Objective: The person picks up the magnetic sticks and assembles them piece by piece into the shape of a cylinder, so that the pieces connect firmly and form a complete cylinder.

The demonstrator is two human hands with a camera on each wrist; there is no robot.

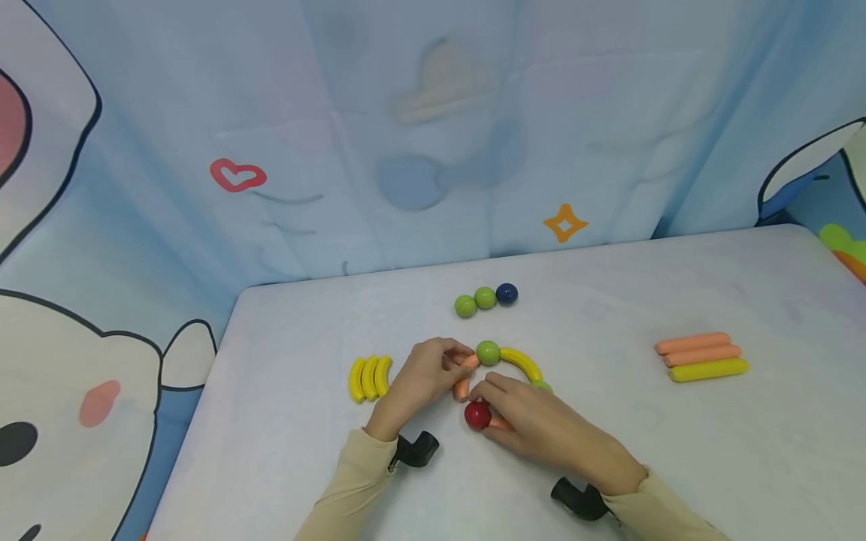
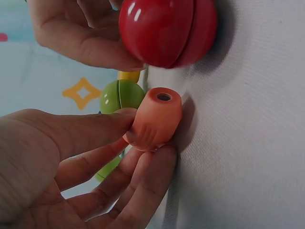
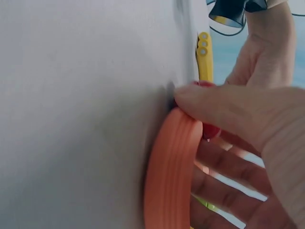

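Note:
My left hand (image 1: pixel 425 372) pinches an orange curved toy stick (image 1: pixel 462 390) between thumb and fingers, low over the white table. A round socket shows in the stick's end in the left wrist view. Just to the right, my right hand (image 1: pixel 531 417) grips a red ball (image 1: pixel 477 415), which sits below the held stick. Under that palm lies a second orange curved stick (image 3: pixel 171 176), its end up against the red ball. Above the hands, a green ball (image 1: pixel 488 352) touches a yellow curved stick (image 1: pixel 522 363). That stick runs down to another green ball (image 1: pixel 542 386), partly hidden by my right hand.
Several yellow curved sticks (image 1: pixel 369 378) stand side by side left of my left hand. Two green balls and a dark blue ball (image 1: pixel 507 294) form a row farther back. At the right lie two orange sticks (image 1: pixel 697 343) and a yellow stick (image 1: pixel 708 370).

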